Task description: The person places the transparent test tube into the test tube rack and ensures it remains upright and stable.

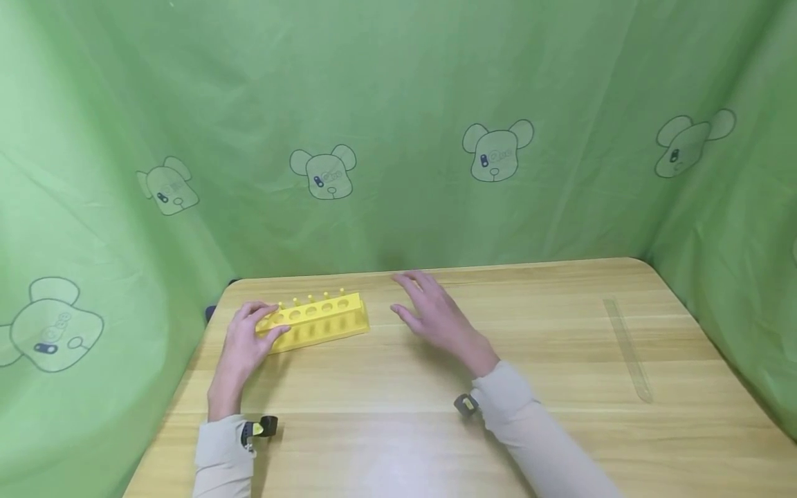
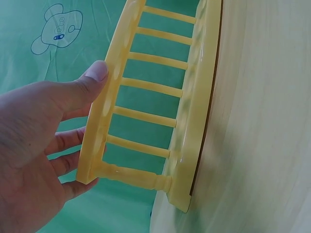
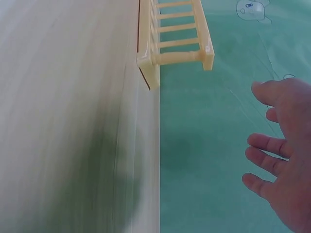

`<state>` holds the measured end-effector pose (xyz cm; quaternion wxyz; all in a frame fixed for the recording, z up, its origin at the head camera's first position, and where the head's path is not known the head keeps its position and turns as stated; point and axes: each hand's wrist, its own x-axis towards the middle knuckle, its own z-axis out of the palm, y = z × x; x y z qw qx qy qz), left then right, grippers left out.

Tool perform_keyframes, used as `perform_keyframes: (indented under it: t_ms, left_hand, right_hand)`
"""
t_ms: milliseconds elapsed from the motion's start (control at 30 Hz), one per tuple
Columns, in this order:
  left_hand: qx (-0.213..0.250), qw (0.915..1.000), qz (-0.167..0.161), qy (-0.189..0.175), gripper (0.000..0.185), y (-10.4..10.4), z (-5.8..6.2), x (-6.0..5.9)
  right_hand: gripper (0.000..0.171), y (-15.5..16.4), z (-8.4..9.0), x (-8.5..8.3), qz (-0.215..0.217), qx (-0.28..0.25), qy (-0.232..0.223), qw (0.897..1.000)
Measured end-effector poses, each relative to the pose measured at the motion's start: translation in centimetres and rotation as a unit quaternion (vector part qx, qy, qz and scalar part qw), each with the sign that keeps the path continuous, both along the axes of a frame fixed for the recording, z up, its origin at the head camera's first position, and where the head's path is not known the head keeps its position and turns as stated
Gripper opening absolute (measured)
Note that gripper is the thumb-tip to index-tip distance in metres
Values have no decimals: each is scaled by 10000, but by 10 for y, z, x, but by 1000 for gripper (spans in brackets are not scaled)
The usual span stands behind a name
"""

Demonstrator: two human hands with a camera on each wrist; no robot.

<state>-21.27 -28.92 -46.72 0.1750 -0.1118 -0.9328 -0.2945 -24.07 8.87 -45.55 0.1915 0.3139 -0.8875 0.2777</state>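
A yellow plastic test tube rack (image 1: 318, 324) stands upright on the left part of the table, with round holes in its top plate and a row of pegs along its far side. At the rack's left end, my left hand (image 1: 247, 342) grips the top plate. The left wrist view shows the thumb on the near edge of the rack (image 2: 192, 121) and the other fingers reaching to its far side. My right hand (image 1: 438, 316) hovers to the right of the rack, fingers spread and nothing in them. In the right wrist view, a gap separates that hand (image 3: 284, 145) from the rack's end.
A clear ruler-like strip (image 1: 627, 350) lies on the right side of the wooden table (image 1: 386, 429). Behind the table and on both sides hangs a green curtain (image 1: 398, 83) printed with bear heads. Each wrist wears a small black camera.
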Motion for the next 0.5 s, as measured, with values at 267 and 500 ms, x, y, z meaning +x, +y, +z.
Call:
perform_keyframes:
  t_ms: [267,500]
  left_hand:
    - [-18,9999,-50,115,45,0,0,0]
    - [-49,9999,-26,87,45,1,0,1]
  right_hand:
    - [60,-18,-3,-4,116,96,-31,9999]
    - [60,-33,-5,-8,262,227,99,9993]
